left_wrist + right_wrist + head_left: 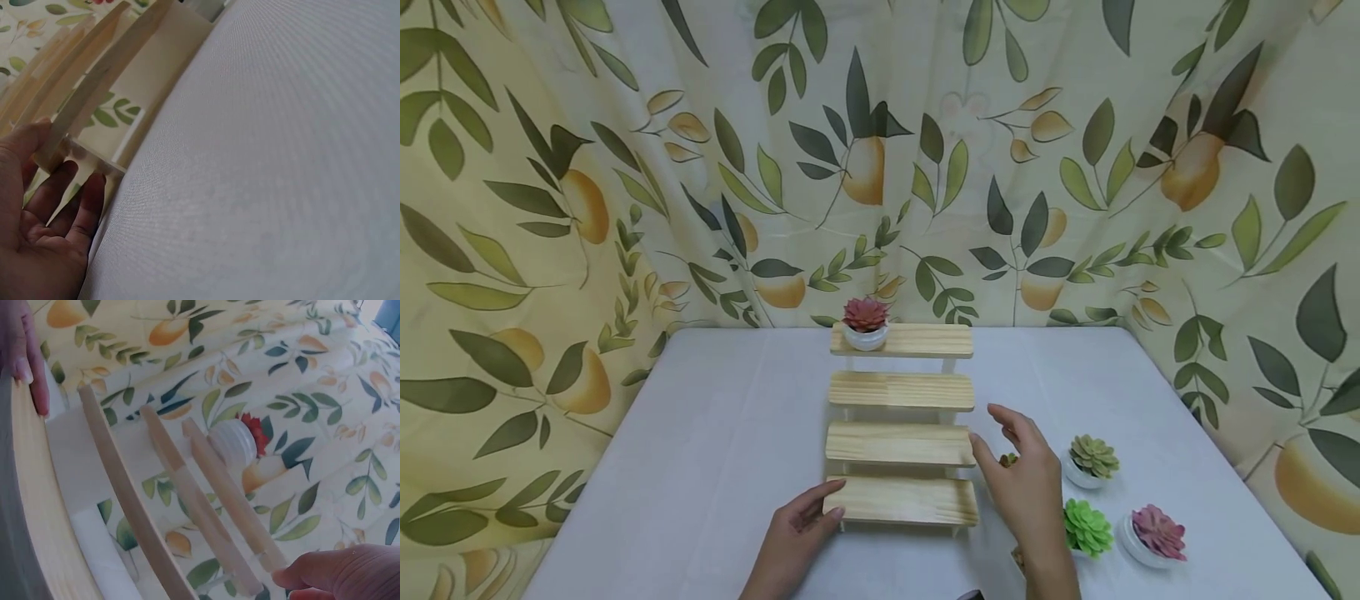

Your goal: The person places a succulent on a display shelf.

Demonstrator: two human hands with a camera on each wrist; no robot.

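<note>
A tiered wooden display stand point(902, 502) with pale shelf boards and white supports stands mid-table. My left hand point(793, 533) grips the left end of its lowest board; in the left wrist view, the fingers point(94, 194) bend beneath that board. At the stand's right side, my right hand point(1026, 487) is raised with fingers loosely bent and nothing between them, the thumb close to the second-lowest board's end. On the top board's left end sits a red succulent point(866, 313) in a white pot point(866, 338). The right hand partly hides a small plant point(1008, 459).
Right of my right hand stand a pale green succulent point(1094, 456), a bright green succulent point(1087, 527) and a pink succulent point(1159, 531), potted in white. Another plant point(1018, 557) shows partly beside the right wrist. A leaf-and-fruit curtain point(925, 167) hangs behind the white-covered table point(715, 433).
</note>
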